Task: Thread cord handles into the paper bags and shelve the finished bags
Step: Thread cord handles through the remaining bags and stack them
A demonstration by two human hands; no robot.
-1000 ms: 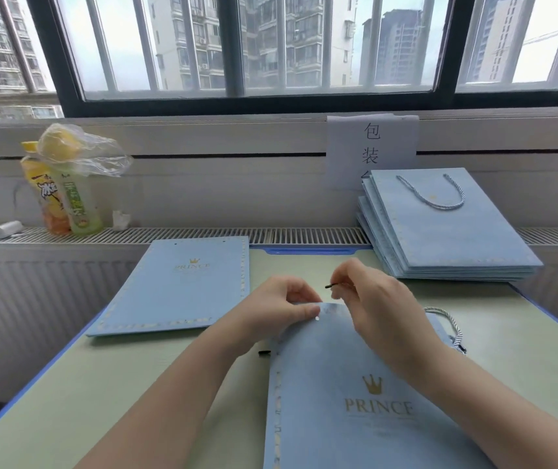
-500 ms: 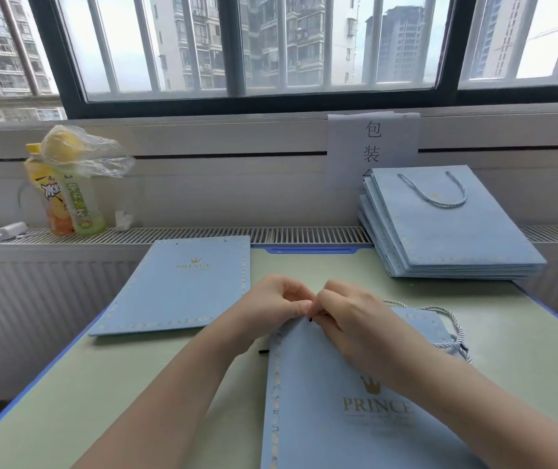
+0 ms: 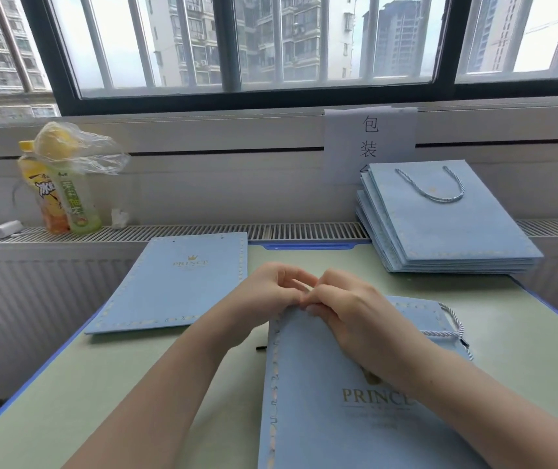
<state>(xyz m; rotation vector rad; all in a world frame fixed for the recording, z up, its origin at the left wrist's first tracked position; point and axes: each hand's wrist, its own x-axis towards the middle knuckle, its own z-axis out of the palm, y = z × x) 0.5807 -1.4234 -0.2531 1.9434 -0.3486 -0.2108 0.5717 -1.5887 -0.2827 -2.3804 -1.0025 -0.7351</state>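
A flat light-blue paper bag (image 3: pixel 318 418) printed "PRINCE" lies on the table in front of me. My left hand (image 3: pixel 271 289) pinches its top edge. My right hand (image 3: pixel 348 306) meets it there, fingers curled at the same spot; the cord tip is hidden between the fingers. A twisted blue-white cord (image 3: pixel 455 328) loops out past the bag's right corner. A short black cord tip (image 3: pixel 261 347) pokes out left of the bag. Another flat bag without a handle (image 3: pixel 176 286) lies to the left. A stack of bags with cord handles (image 3: pixel 446 228) sits at the back right.
Two drink bottles (image 3: pixel 64 201) under a plastic wrap stand on the radiator ledge at left, beside a white charger (image 3: pixel 7 228). A paper sign (image 3: pixel 370 140) hangs on the wall behind the stack. The green table (image 3: pixel 101 384) has a blue edge.
My right hand moved left with the cord end and closed against my left hand at the bag's top edge. The cord loop on the right shifted a little.
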